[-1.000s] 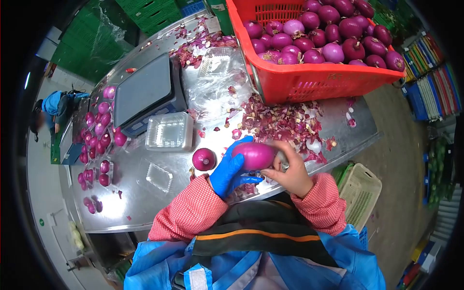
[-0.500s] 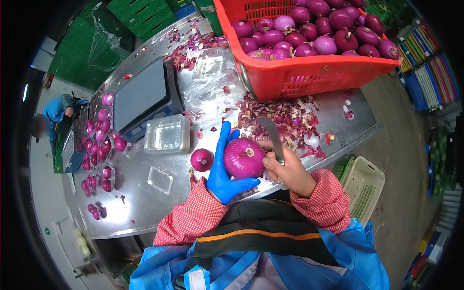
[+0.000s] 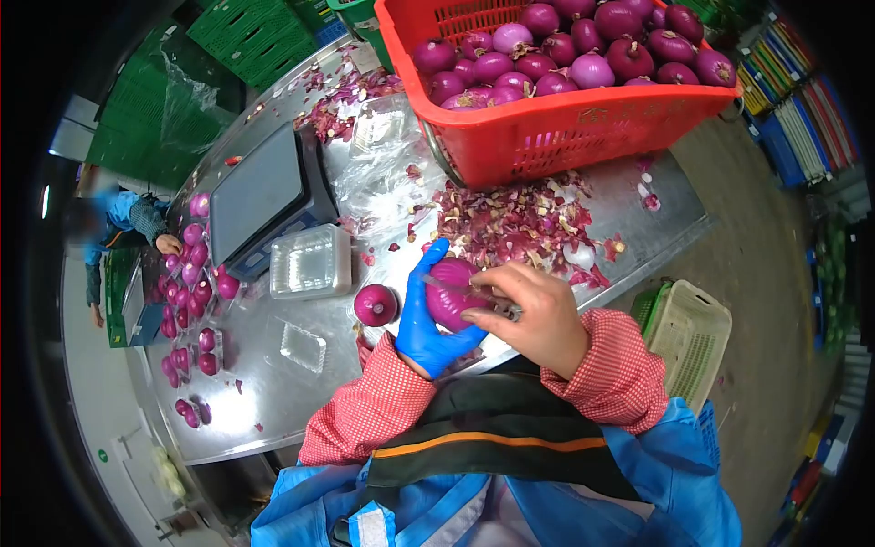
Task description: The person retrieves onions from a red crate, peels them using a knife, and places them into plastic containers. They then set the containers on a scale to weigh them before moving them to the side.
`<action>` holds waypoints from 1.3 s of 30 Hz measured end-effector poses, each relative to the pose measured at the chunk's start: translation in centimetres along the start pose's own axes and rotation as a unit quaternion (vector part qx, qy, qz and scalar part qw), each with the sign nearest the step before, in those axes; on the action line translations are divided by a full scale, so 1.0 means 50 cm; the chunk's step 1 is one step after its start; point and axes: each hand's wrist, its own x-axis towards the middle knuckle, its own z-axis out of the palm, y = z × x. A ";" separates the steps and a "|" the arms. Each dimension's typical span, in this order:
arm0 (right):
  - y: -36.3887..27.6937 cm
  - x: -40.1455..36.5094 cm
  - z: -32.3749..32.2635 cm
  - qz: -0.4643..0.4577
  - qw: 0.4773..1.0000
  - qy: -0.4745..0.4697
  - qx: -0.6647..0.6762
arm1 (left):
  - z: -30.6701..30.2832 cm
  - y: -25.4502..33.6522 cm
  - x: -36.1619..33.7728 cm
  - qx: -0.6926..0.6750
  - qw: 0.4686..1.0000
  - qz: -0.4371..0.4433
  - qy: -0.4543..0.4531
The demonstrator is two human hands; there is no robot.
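My left hand [image 3: 427, 328], in a blue glove, cups a large red onion [image 3: 447, 314] from the left and below. Bare, my right hand [image 3: 542, 319] is closed on a knife [image 3: 445, 284], whose blade lies across the onion's upper face. The right thumb and fingertips are close against the onion's right side, and most of the knife's handle is hidden. A smaller red onion [image 3: 375, 305] rests on the metal table just left of my gloved hand. Beyond my hands spreads a heap of onion skins [image 3: 510, 223].
A red crate [image 3: 583, 137] full of onions stands at the back. Left are a scale [image 3: 260, 196], clear plastic trays [image 3: 310, 262] and packed onions [image 3: 187, 301]. A pale basket [image 3: 697, 333] sits right of the table [image 3: 264, 401]. A co-worker's hand [image 3: 169, 244] is at the far left.
The knife's blade has swung from pointing up and away to lying across the onion, as my right hand turned over it. The co-worker at far left has reached toward the packed onions.
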 end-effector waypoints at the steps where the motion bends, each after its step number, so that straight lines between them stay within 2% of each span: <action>1: 0.003 0.000 0.007 -0.024 0.999 0.010 -0.025 | 0.002 -0.002 0.001 0.049 0.998 0.027 0.000; 4: 0.007 0.004 0.019 -0.070 0.991 0.044 -0.107 | 0.010 0.003 0.005 0.160 0.982 0.100 0.006; 7: 0.042 0.000 0.020 -0.004 0.988 0.043 -0.149 | 0.017 0.025 -0.006 0.035 0.999 0.031 0.003; 8: 0.058 -0.003 0.019 0.068 0.992 0.056 -0.093 | 0.022 0.041 -0.006 0.024 0.999 0.031 0.019; 11: 0.052 -0.016 -0.009 0.076 0.991 0.017 -0.108 | 0.006 0.037 -0.008 0.033 0.999 0.011 0.034; 12: 0.038 -0.024 -0.014 0.070 0.991 -0.015 -0.117 | 0.004 0.034 -0.011 0.028 0.999 0.003 0.043; 15: 0.016 -0.041 -0.007 0.034 0.995 -0.022 -0.087 | 0.002 0.025 -0.008 0.034 0.998 -0.002 0.055; 19: -0.005 -0.018 0.005 0.000 1.000 0.017 -0.020 | -0.003 -0.002 -0.010 0.098 0.994 0.035 0.038; 25: 0.008 0.001 0.000 -0.119 0.983 -0.025 -0.137 | 0.003 -0.032 -0.003 0.086 0.996 0.013 0.021; 26: 0.008 0.003 -0.001 -0.117 0.983 -0.038 -0.135 | 0.000 -0.033 -0.004 0.072 0.997 0.003 0.015; 29: 0.011 0.009 -0.003 -0.101 0.985 -0.064 -0.128 | 0.005 0.002 -0.007 0.149 0.988 0.048 -0.015; 31: 0.019 0.012 -0.003 -0.078 0.987 -0.070 -0.123 | 0.004 0.019 -0.011 0.100 0.994 0.029 -0.028; 34: 0.072 0.010 0.008 0.039 0.992 0.012 -0.123 | 0.000 0.016 -0.010 0.040 0.999 0.014 -0.002; 37: 0.067 -0.013 -0.006 0.031 0.992 -0.001 -0.121 | -0.020 0.014 -0.001 0.006 1.000 -0.007 0.015; 39: 0.053 -0.030 -0.009 0.023 0.985 -0.035 -0.169 | -0.021 0.025 0.001 -0.043 0.998 -0.033 0.020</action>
